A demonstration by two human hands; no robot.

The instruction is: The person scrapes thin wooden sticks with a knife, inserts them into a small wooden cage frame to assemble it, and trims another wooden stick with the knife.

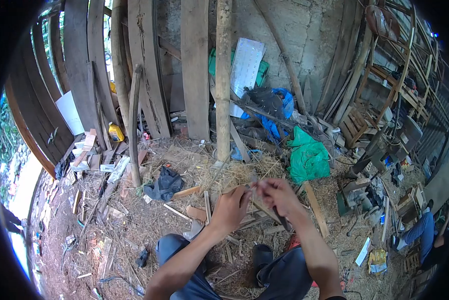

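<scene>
Rough grey block wall (304, 40) and weathered upright planks (195, 70) back a floor of matted straw and splintery wood scraps (316, 209), where a crumpled, glossy green sack (309, 159) lies ahead. Curled round a slim, dark, smooth tool (284, 223), the right hand (283, 198) holds it low between the forearms, its long axis slanting and the visible end pointing down and slightly right. Beside it, the left hand (231, 207) bends its fingers inward, though blur hides whether they pinch anything.
</scene>
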